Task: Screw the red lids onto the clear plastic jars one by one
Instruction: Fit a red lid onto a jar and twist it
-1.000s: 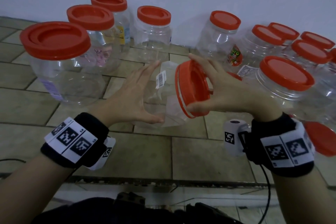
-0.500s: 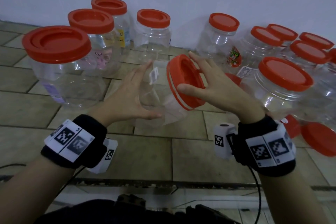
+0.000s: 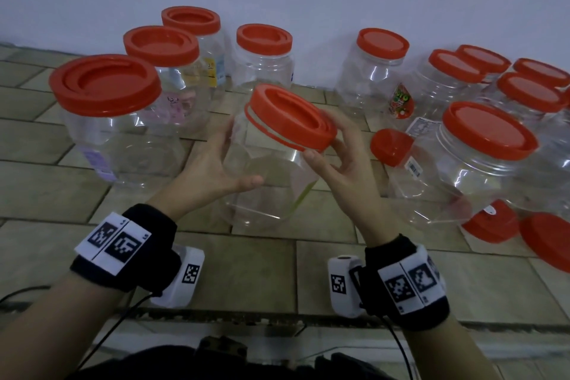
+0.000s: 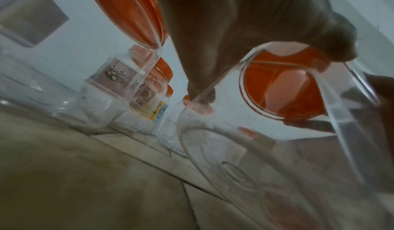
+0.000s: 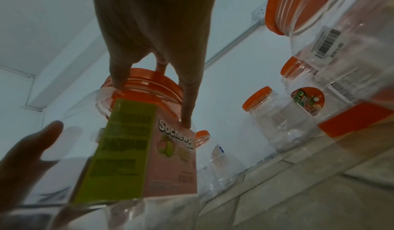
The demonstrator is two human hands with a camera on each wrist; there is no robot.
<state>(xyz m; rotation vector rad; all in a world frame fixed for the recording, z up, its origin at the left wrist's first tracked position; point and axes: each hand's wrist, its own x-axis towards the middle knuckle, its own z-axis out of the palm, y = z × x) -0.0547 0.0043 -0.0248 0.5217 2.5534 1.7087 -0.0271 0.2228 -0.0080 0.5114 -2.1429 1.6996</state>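
A clear plastic jar (image 3: 265,182) hangs tilted over the tiled floor between both hands, its red lid (image 3: 290,117) on the mouth and facing up and toward me. My left hand (image 3: 237,160) grips the jar's left side, fingers behind it and thumb across the front. My right hand (image 3: 324,140) pinches the lid's right rim, thumb below and fingers behind. The right wrist view has the right hand (image 5: 153,98) on the lid (image 5: 149,75), above the jar's green and pink label (image 5: 138,149). In the left wrist view the left hand (image 4: 234,48) lies on the jar (image 4: 234,149), the lid (image 4: 283,90) seen from inside.
Several lidded jars stand along the white wall. A big one (image 3: 111,120) is close on the left and another (image 3: 481,157) close on the right. A small-lidded jar (image 3: 391,146) lies on its side by my right hand. Loose red lids (image 3: 490,222) lie at the right.
The jar has swung from lying sideways to nearly upright, so the lid now faces up. My right hand has shifted round the lid's rim; my left hand has stayed on the jar's side.
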